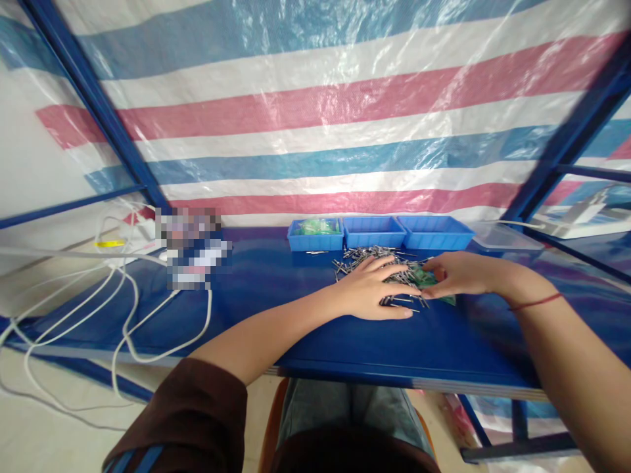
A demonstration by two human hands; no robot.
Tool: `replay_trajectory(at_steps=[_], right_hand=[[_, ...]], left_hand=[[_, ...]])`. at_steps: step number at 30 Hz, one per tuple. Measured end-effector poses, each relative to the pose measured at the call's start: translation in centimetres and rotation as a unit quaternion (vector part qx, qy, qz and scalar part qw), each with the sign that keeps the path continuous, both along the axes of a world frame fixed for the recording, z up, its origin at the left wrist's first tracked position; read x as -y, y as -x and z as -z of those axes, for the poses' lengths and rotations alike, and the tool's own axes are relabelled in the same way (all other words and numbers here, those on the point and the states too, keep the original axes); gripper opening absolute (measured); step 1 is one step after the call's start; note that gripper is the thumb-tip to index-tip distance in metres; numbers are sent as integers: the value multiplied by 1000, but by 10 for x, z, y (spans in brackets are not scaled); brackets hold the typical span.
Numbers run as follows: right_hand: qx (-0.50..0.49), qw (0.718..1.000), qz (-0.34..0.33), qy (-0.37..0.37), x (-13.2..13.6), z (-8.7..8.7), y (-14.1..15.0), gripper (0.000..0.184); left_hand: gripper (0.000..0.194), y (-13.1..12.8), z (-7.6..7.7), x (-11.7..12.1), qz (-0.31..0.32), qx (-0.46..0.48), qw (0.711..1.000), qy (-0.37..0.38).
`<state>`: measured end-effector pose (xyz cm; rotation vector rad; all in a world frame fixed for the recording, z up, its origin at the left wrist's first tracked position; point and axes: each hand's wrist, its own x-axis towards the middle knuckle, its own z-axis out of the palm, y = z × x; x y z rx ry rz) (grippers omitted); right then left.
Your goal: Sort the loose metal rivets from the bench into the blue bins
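Observation:
A pile of thin silvery metal pins, like nails or rivets, lies on the blue table. My left hand rests palm down over the pile, its fingers spread and pointing right. Pins show between and beyond these fingers, with nothing gripped. Just right of the pile is my right hand, bent inward with a gap between thumb and curled fingers. Beside and partly beneath it lies a green and clear plastic packet. The right fingertips are near the packet and the pins; whether they touch them is unclear.
Behind the pile stand three blue bins: the left bin has green packets, the middle bin and right bin show bare insides. A clear plastic lid lies right. White cables loop left. Striped sheeting hangs behind.

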<state>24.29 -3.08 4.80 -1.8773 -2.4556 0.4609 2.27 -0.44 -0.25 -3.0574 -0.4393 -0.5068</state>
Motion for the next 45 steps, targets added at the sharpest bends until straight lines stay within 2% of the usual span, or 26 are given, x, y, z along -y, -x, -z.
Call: replay_trajectory(at_steps=[3, 5, 9, 13, 15, 18, 20, 22, 24, 26, 30, 32, 35, 37, 39, 42, 45], right_hand=[[58, 998, 18, 13, -2, 0, 1, 21], [48, 999, 22, -5, -3, 0, 1, 19], [-30, 999, 11, -12, -4, -4, -8, 37], [-87, 991, 42, -95, -4, -9, -20, 51], [-123, 982, 55, -133, -4, -10, -22, 55], [-232, 960, 55, -148, -3, -11, -16, 50], [-303, 939, 46, -154, -1, -12, -8, 46], [-347, 926, 30, -149, 1, -12, 4, 41], [-370, 920, 15, -124, 3, -11, 15, 37], [-383, 918, 9, -103, 5, -9, 24, 35], [-403, 908, 21, -115, 5, -5, 34, 40], [-426, 897, 57, -106, 4, -4, 39, 45], [-492, 862, 122, -5, 3, -2, 46, 56], [-540, 829, 123, 72, 2, 1, 49, 55], [-568, 812, 99, 92, -1, 6, 51, 46], [-551, 831, 81, 21, -4, 11, 49, 38], [-447, 876, 96, -156, -2, 11, 46, 34]], left_hand=[[46, 0, 1, -1, -8, -6, 1000, -1], [47, -1, 2, -1, -9, -5, 1000, -2], [49, -1, 4, -1, -19, -7, 1000, -5], [47, -1, 7, -1, -32, 6, 999, -15], [43, -3, 8, -1, -29, 37, 999, -24], [40, -6, 1, -4, -43, 139, 989, -19], [41, -6, -7, -8, -85, 228, 970, 22], [44, -4, -15, -12, -119, 293, 944, 94], [46, -2, -21, -15, -112, 301, 930, 180], [37, -1, -22, -18, -94, 285, 922, 245], [20, -3, -19, -22, -93, 320, 897, 289], [18, -3, -20, -24, -101, 346, 892, 274], [15, 2, -24, -25, -109, 361, 907, 188], [11, 6, -27, -25, -83, 338, 930, 118], [14, 10, -28, -24, -50, 302, 950, 68], [23, 10, -27, -23, -44, 280, 958, 48], [23, 7, -27, -25, -93, 311, 938, 119]])
